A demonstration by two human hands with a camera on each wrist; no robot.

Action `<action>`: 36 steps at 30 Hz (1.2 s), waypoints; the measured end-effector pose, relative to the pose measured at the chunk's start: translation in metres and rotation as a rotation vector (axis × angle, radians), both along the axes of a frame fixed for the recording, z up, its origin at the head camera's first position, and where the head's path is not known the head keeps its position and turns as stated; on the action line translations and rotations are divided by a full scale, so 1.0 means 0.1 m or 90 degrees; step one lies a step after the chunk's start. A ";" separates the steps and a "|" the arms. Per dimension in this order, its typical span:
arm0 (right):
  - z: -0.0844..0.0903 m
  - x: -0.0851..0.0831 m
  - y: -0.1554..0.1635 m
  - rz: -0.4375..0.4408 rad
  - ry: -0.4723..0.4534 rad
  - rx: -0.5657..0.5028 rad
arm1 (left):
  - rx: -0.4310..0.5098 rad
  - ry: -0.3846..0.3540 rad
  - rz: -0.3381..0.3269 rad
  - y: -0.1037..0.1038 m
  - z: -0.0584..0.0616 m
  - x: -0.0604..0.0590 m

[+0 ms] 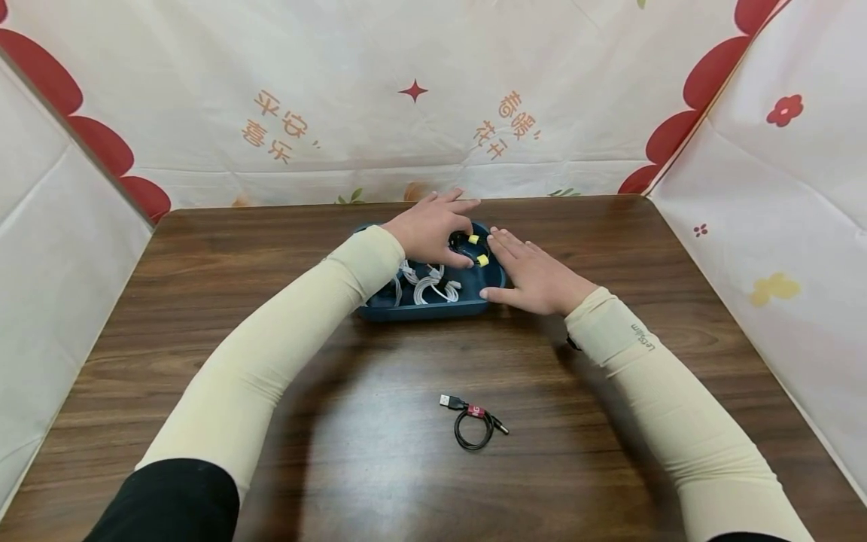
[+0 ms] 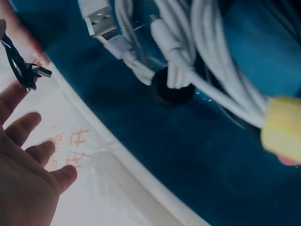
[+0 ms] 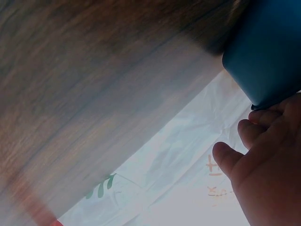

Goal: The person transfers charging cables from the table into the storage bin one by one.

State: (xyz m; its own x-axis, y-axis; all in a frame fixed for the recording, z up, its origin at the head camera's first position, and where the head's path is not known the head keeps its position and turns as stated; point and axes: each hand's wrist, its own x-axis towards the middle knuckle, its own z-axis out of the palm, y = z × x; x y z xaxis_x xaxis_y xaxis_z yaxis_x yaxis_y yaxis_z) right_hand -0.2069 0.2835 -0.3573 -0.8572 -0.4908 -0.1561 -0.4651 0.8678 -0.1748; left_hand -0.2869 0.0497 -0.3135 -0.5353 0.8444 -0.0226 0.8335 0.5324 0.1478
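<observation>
A dark wooden surface (image 1: 271,301) carries a blue tray (image 1: 433,307) near the middle of its far edge. The left hand (image 1: 433,229) reaches into the tray and grasps a black cable with yellow ties (image 1: 474,248). The right hand (image 1: 535,275) lies flat, fingers straight, against the tray's right side. White cables (image 1: 427,286) fill the tray. A small black cable (image 1: 474,421) lies towards the near edge.

Place: makeshift recording booth, not a lived-in room
Walls: white printed sheets (image 1: 433,90) with red flowers and orange characters, enclosing three sides
Surface: dark wood-grain table (image 1: 203,316)
</observation>
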 end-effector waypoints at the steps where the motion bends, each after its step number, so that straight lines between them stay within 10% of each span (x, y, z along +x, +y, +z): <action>1: 0.00 0.00 0.00 -0.001 -0.001 -0.001 | -0.002 0.001 0.006 0.00 -0.02 -0.01; 27: 0.00 0.01 -0.01 0.005 0.003 -0.003 | -0.133 0.006 0.102 0.16 -0.35 -0.13; 36: -0.01 0.00 0.01 0.003 0.003 -0.004 | -0.121 -0.013 0.080 0.13 -0.24 -0.12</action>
